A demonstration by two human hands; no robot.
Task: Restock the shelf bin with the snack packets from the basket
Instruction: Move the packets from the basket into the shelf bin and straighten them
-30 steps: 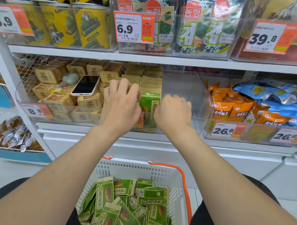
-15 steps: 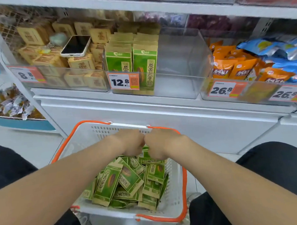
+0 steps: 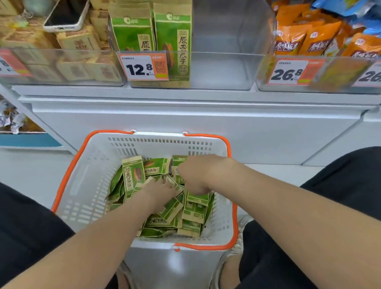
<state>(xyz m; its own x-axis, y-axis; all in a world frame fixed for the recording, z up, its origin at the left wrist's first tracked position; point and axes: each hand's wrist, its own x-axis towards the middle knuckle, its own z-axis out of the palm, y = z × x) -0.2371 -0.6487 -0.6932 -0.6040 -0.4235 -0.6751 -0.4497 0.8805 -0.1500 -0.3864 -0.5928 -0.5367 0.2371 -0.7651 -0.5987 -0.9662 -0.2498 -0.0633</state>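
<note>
Head view is showing both of your hands working down inside the white basket, close together but not touching, in the loose heap of green snack packets lying under and around them. Your left hand is digging into the middle of the heap with its fingertips hidden among the packets, so I cannot tell whether it is gripping anything. Your right hand, just beside it, is curling its fingers down over the packets beneath it and appears to be gripping them. The clear shelf bin is sitting well above and beyond your hands. Two rows of stocked packets are standing upright in the part beyond your left hand, and the room for more is lying beyond your right hand. These packets are looking light, flat and fairly stiff, like paper pouches with loose contents. Their smooth faces are likely sliding over one another, so a fanned handful could be slipping apart on the way up. You are probably best off gathering several face to face, squaring their edges, and pinching the stack across its flat sides near the middle, not by one corner.
</note>
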